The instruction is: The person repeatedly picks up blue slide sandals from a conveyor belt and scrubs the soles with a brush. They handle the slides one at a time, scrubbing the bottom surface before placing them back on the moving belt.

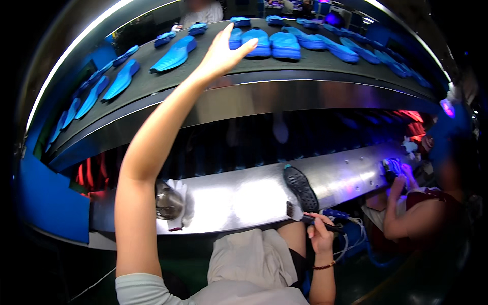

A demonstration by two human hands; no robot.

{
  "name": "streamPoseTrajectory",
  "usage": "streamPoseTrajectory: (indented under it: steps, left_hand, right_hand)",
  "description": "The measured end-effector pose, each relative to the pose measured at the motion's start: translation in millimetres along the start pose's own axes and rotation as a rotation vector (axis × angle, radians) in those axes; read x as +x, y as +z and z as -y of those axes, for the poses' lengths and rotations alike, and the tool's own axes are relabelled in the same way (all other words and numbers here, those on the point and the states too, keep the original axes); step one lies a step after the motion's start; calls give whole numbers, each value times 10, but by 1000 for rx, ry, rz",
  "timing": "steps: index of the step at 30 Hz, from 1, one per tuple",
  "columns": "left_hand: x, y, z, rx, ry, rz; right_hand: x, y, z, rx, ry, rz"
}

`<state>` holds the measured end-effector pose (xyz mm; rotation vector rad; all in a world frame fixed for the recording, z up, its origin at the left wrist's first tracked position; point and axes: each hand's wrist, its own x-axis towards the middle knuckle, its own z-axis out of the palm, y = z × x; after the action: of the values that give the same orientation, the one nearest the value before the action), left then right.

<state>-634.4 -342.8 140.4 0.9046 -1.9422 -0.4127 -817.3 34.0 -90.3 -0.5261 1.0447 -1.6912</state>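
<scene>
My left hand (222, 55) is stretched up over the conveyor belt (315, 65), fingers apart and holding nothing. Its thumb and fingertips are by a blue shoe sole (235, 39); whether they touch it I cannot tell. Two more blue soles, a near one (256, 44) and its neighbour (285, 47), sit just to the right. Low at the right, my right hand (321, 236) is closed around the dark handle of a brush (296, 210). The brush head is beside the lower end of a black shoe sole (301, 187) lying on the metal bench (239, 201).
A dark rounded container (168, 201) and a white glove (179, 206) are at the bench's left end. A long blue sole (174, 54) and several others line the belt. At the right a co-worker's hands (400, 175) hold a sole under purple light. Cables (351, 234) hang beside my right hand.
</scene>
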Motion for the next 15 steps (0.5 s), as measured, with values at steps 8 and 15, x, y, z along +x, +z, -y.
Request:
streamPoseTrajectory:
  steps: [8, 15]
  left_hand:
    - [608, 192, 471, 609, -250, 386]
    - [920, 795, 326, 449, 45, 382]
  right_hand:
    - [91, -57, -34, 12, 65, -8]
    - [-72, -346, -15, 129, 38, -177]
